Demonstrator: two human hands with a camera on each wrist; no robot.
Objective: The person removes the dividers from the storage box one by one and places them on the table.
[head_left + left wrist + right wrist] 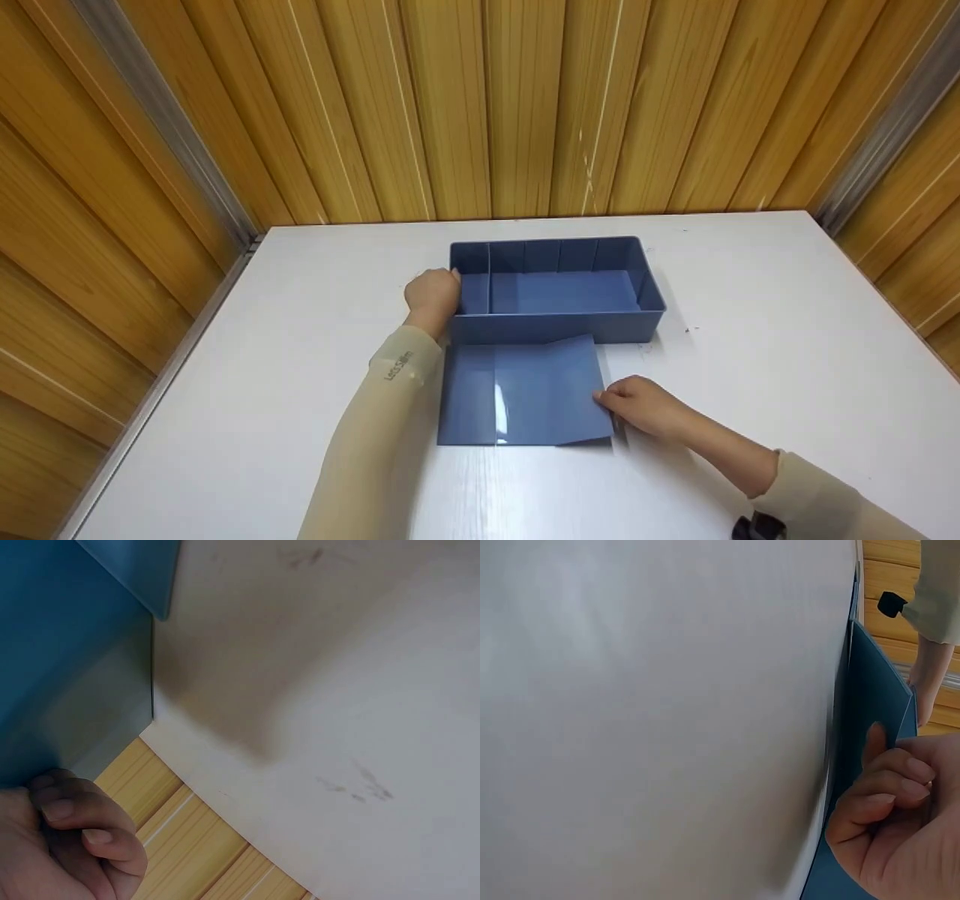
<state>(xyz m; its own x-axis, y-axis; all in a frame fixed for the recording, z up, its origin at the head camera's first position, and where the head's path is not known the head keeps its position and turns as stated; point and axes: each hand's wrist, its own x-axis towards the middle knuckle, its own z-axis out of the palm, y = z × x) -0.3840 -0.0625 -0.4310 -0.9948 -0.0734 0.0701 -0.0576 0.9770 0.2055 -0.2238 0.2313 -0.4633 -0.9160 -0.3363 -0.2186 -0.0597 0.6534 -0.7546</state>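
A blue open-topped box with a thin divider near its left end stands toward the back of the white table. My left hand grips the left wall of this box at the rim; in the left wrist view its fingers are curled beside the box wall. In front of the box lies a flat blue panel, creased from front to back left of its middle. With thumb and forefinger my right hand pinches the panel's right edge, which is lifted off the table. The other fingers of that hand are curled.
The white table ends at a wood-patterned panel wall behind, with more such walls at left and right. Metal corner rails run up at the sides. A few small dark marks show on the tabletop right of the box.
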